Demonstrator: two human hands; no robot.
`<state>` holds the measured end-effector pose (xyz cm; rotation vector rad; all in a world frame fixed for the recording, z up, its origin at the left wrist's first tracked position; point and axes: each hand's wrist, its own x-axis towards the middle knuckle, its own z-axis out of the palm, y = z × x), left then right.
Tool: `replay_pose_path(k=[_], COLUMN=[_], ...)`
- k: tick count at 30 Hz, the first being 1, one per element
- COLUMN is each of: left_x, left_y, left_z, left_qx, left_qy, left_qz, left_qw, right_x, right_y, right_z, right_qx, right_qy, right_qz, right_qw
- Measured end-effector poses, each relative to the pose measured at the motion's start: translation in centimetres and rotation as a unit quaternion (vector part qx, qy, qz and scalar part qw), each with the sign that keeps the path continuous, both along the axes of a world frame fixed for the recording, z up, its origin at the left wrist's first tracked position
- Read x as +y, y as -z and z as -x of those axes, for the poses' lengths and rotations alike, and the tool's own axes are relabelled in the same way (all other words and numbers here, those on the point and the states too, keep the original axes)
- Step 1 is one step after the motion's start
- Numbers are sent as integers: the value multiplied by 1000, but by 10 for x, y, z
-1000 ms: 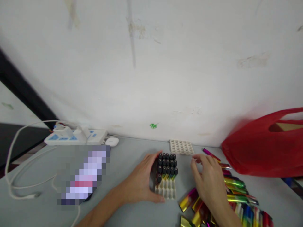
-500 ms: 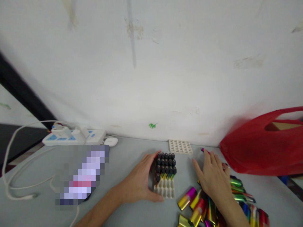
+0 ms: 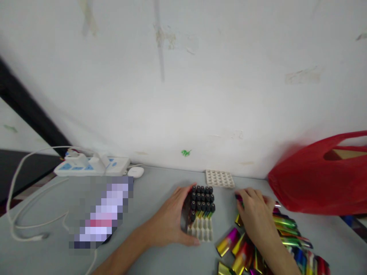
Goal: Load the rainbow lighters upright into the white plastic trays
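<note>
A pale, gridded tray (image 3: 204,231) stands on the table, with several black-topped pieces (image 3: 202,197) upright in its far rows. Below their tops, some show shiny yellow, green and red bodies. The near cells hold no pieces. My left hand (image 3: 169,223) grips the tray's left side, fingers at the far end and thumb at the near corner. To the right, my right hand (image 3: 255,212) is curled at the edge of a pile of shiny coloured tubes (image 3: 242,256). A small purple end shows at its fingertips; the rest of that piece is hidden.
A second pale gridded tray (image 3: 220,178) lies near the wall. On the right sits a red bag (image 3: 321,179). A power strip (image 3: 119,166) with plugs, white cables, a small white device (image 3: 135,172) and a blurred-out phone-like object (image 3: 106,210) occupy the left.
My right hand has drawn slightly left and nearer, its fingers curling more, with the purple piece moving along. My left hand keeps its grip on the tray.
</note>
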<state>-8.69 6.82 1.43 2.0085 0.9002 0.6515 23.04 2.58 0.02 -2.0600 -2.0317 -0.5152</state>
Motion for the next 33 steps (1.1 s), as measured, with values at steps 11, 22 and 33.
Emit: replay_pose_path(k=[11, 22, 33], left_x=[0, 1, 0], left_y=[0, 0, -3], left_z=[-1, 0, -1], left_qx=[0, 5, -1], left_qy=[1, 0, -1], left_qz=[-11, 1, -1], left_qw=[1000, 1000, 1000], right_x=[2, 0, -18], right_y=[-6, -11, -38], right_z=[24, 33, 52], right_qx=[145, 285, 636], right_qy=[-182, -204, -88], right_qz=[62, 54, -44], right_qw=[971, 935, 766])
